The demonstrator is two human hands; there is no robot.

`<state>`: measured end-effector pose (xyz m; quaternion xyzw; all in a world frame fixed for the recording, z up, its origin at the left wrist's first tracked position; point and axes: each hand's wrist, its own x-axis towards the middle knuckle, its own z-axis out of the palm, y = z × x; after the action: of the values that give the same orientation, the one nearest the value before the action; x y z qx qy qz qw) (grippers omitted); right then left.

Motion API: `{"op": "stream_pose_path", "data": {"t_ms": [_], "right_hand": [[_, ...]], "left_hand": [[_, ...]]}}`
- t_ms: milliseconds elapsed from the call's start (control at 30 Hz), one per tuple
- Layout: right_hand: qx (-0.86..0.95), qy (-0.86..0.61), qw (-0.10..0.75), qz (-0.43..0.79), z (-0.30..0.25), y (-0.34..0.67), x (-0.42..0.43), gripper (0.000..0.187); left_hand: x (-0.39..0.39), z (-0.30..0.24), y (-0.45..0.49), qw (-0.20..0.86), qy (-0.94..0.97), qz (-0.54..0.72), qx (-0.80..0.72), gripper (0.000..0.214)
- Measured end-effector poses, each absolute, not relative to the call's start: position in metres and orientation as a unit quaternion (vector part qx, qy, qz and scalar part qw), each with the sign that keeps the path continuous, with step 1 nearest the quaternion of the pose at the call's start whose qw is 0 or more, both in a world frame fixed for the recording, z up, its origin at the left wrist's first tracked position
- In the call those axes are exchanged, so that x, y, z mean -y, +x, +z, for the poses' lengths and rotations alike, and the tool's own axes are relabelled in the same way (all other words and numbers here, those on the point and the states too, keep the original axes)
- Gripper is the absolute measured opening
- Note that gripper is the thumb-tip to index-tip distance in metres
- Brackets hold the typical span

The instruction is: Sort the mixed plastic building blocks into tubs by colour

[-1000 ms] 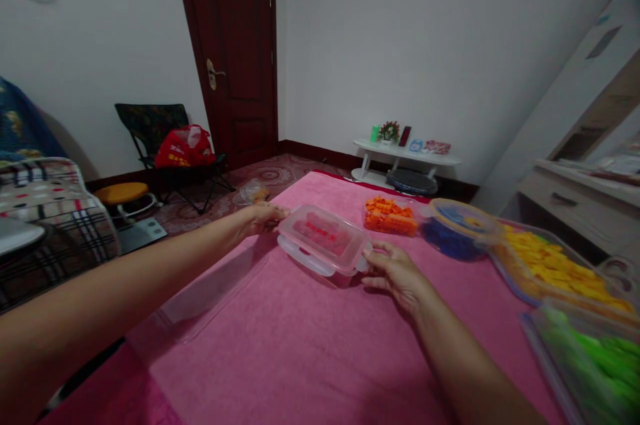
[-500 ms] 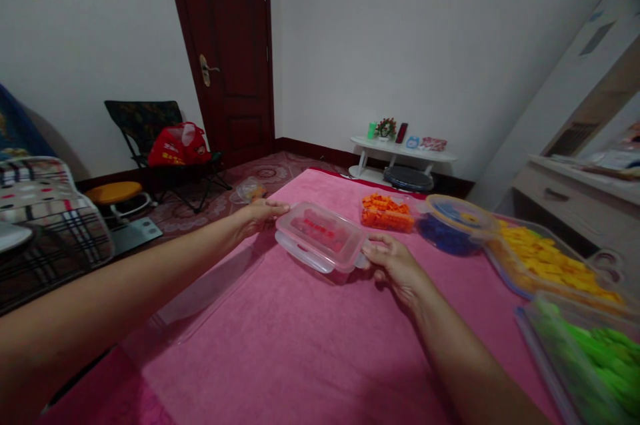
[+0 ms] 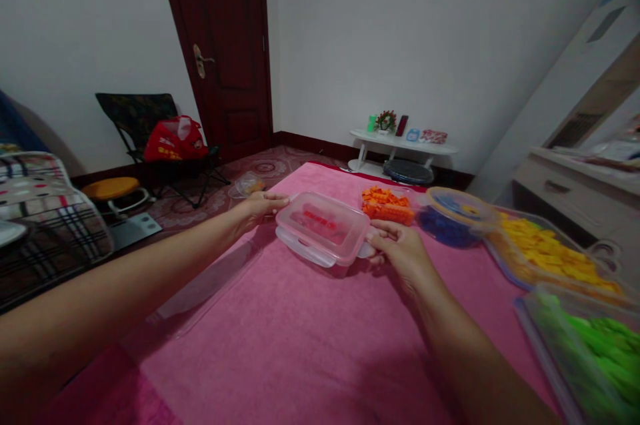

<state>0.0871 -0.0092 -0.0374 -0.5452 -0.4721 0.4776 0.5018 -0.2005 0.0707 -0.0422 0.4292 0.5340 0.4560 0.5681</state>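
A clear plastic box (image 3: 323, 228) with a lid and red pieces inside rests on the pink cloth (image 3: 310, 345) of the table. My left hand (image 3: 260, 205) grips its far left end, fingers closed on the rim. At the right end my right hand (image 3: 397, 248) is closed on the lid's clip flap, thumb on top. Both arms reach forward from the near edge.
A flat clear lid (image 3: 205, 291) lies at the table's left edge. Right of the box stand an orange-piece box (image 3: 387, 205), a round blue-piece tub (image 3: 450, 218), a yellow-piece tray (image 3: 550, 251) and a green-piece tray (image 3: 595, 345). A folding chair (image 3: 150, 138) and low white table (image 3: 400, 145) stand on the floor beyond.
Both hands have stayed on the box's two ends. My right hand's fingers have closed more tightly on the right clip. The view has shifted slightly.
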Motion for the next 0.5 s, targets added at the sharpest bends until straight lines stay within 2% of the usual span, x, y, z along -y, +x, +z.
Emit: {"op": "stream_pose_path", "data": {"t_ms": [267, 500], "right_hand": [[0.452, -0.549, 0.476, 0.517, -0.05, 0.091, 0.005, 0.045], [0.49, -0.543, 0.463, 0.5, -0.053, 0.09, 0.008, 0.059]], "left_hand": [[-0.068, -0.038, -0.196, 0.533, 0.459, 0.435, -0.562, 0.054], [-0.067, -0.037, -0.198, 0.546, 0.448, 0.434, -0.558, 0.045]]}}
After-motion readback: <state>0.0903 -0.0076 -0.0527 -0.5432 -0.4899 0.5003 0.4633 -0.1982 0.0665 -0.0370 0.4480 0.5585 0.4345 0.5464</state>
